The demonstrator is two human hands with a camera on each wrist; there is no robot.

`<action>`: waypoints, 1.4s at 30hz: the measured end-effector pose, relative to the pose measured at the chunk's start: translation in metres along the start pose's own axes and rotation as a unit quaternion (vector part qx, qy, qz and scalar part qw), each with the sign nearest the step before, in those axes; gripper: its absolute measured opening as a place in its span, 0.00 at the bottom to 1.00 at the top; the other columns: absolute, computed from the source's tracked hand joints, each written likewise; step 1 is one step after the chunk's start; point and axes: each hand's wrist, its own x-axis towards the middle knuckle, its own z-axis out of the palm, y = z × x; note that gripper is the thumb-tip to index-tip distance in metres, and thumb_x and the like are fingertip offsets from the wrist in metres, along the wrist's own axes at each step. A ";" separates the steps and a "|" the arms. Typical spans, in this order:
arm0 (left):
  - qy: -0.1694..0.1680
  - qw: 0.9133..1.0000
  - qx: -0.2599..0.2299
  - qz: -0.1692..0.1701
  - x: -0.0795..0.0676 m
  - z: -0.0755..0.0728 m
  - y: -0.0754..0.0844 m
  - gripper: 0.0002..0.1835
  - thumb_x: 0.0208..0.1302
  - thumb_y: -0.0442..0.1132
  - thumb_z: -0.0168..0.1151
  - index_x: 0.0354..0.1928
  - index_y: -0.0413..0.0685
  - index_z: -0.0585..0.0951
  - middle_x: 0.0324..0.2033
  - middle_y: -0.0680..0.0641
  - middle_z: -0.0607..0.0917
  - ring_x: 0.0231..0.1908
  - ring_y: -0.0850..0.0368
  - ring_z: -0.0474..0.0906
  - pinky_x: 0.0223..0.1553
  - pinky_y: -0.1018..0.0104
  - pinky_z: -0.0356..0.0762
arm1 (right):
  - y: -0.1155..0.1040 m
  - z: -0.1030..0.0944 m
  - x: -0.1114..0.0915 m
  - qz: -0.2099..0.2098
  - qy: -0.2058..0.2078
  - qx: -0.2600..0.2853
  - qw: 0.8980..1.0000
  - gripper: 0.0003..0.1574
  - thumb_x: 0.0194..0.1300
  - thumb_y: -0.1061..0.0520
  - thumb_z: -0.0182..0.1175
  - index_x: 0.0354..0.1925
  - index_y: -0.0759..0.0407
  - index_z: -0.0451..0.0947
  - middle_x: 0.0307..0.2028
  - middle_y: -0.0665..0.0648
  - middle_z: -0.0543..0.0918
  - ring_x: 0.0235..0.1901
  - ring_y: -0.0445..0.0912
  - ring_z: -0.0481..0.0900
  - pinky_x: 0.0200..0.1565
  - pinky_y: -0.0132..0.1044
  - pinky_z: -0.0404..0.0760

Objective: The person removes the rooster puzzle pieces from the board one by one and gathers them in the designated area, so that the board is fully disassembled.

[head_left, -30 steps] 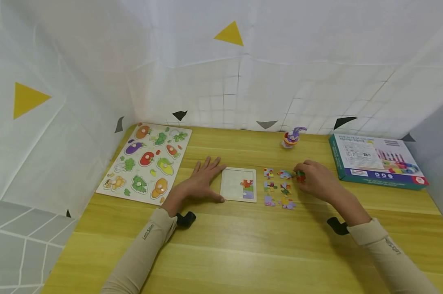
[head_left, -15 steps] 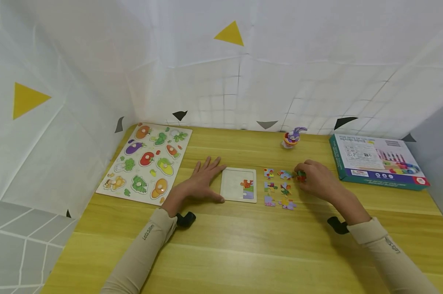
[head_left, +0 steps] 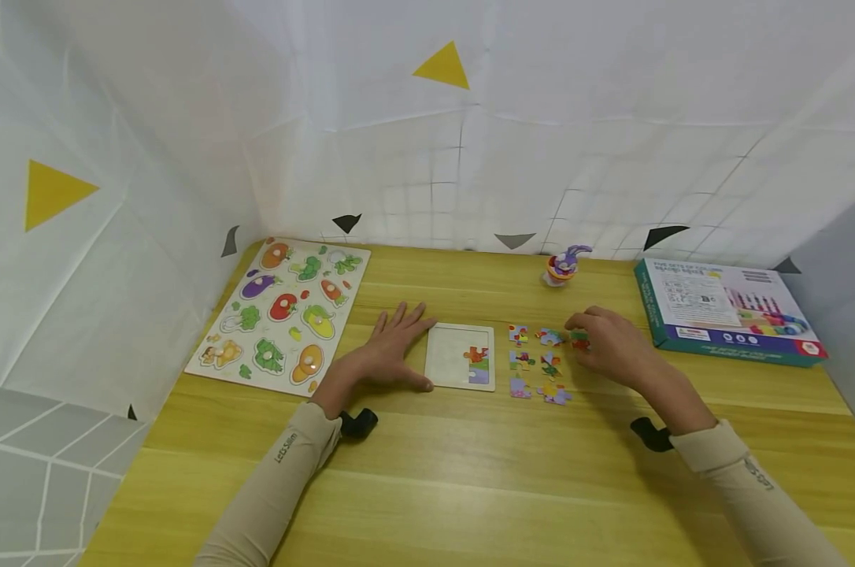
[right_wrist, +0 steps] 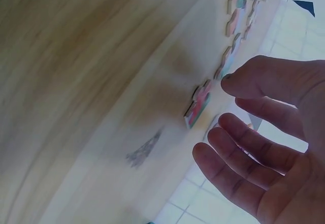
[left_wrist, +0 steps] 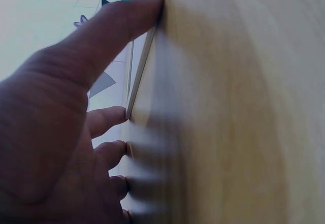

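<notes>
Spread flat on the table, my left hand [head_left: 385, 356] has its thumb and index fingertip against the left edge of a small puzzle tray [head_left: 445, 364]. That edge also shows beside my thumb [left_wrist: 109, 28] in the left wrist view. Joined jigsaw pieces [head_left: 479, 364] fill the tray's right part. My right hand [head_left: 615, 348] hovers with loosely bent fingers [right_wrist: 233, 168], thumb apart from them. Just beyond them in the right wrist view, a red-and-green jigsaw piece [right_wrist: 198, 104] lies on the table, untouched. Several other pieces [head_left: 551, 364] lie in two columns to its left.
A vegetable puzzle board [head_left: 279, 315] lies at the left. A purple rabbit figure [head_left: 562, 266] stands at the back, and a boxed bead set [head_left: 732, 311] lies at the right. White printed cloth [head_left: 371, 165] hangs behind the wooden table [head_left: 434, 488].
My right fingers have loosened and lifted slightly off the red-and-green jigsaw piece, so more of it shows. My left hand and the tray have not moved.
</notes>
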 end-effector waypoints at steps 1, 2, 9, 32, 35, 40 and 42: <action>0.000 1.000 0.000 0.000 0.000 0.000 0.000 0.60 0.51 0.62 0.76 0.80 0.52 0.53 0.79 0.44 0.40 0.76 0.42 0.26 0.71 0.41 0.24 | -0.002 -0.001 0.000 -0.001 0.000 0.001 1.000 0.22 0.53 0.65 0.72 0.48 0.67 0.83 0.43 0.64 0.81 0.40 0.56 0.80 0.43 0.55 0.80; 0.000 1.000 0.001 0.001 0.000 0.000 0.000 0.60 0.51 0.62 0.76 0.80 0.52 0.53 0.79 0.44 0.40 0.76 0.42 0.26 0.71 0.40 0.24 | -0.003 -0.001 0.000 -0.002 0.000 0.002 1.000 0.22 0.53 0.65 0.72 0.49 0.67 0.83 0.43 0.64 0.81 0.40 0.57 0.80 0.44 0.55 0.80; -0.002 1.000 -0.001 0.001 -0.001 0.000 0.000 0.60 0.52 0.62 0.75 0.80 0.52 0.53 0.79 0.44 0.40 0.76 0.42 0.26 0.71 0.40 0.24 | -0.013 -0.003 0.002 0.004 -0.008 0.014 1.000 0.23 0.54 0.64 0.72 0.51 0.66 0.82 0.46 0.65 0.82 0.44 0.58 0.79 0.49 0.57 0.79; 0.001 1.000 0.006 0.004 0.001 0.001 -0.003 0.60 0.51 0.63 0.75 0.80 0.52 0.53 0.79 0.44 0.40 0.76 0.41 0.26 0.71 0.40 0.25 | -0.048 -0.004 0.012 -0.027 0.011 0.026 0.999 0.23 0.54 0.63 0.74 0.49 0.65 0.83 0.47 0.63 0.83 0.46 0.58 0.80 0.49 0.56 0.79; 0.001 1.000 0.005 0.005 0.001 0.001 -0.003 0.60 0.51 0.63 0.75 0.80 0.52 0.53 0.79 0.44 0.40 0.76 0.41 0.26 0.71 0.40 0.24 | -0.051 -0.003 0.014 -0.029 0.015 0.029 0.999 0.23 0.54 0.63 0.72 0.50 0.64 0.83 0.47 0.63 0.83 0.47 0.58 0.80 0.49 0.56 0.79; 0.003 1.000 0.001 0.006 0.001 0.001 -0.002 0.60 0.51 0.63 0.75 0.80 0.52 0.53 0.79 0.44 0.40 0.76 0.41 0.26 0.71 0.39 0.24 | -0.058 0.000 0.016 -0.036 0.011 0.032 0.999 0.22 0.55 0.63 0.72 0.49 0.64 0.83 0.47 0.62 0.82 0.47 0.58 0.80 0.49 0.56 0.79; 0.002 1.000 -0.002 0.005 0.000 0.001 -0.002 0.60 0.51 0.63 0.75 0.80 0.52 0.53 0.79 0.44 0.40 0.76 0.41 0.26 0.71 0.40 0.24 | -0.061 0.002 0.018 -0.039 0.008 0.033 0.999 0.22 0.55 0.62 0.73 0.49 0.64 0.83 0.47 0.63 0.83 0.47 0.57 0.80 0.49 0.55 0.79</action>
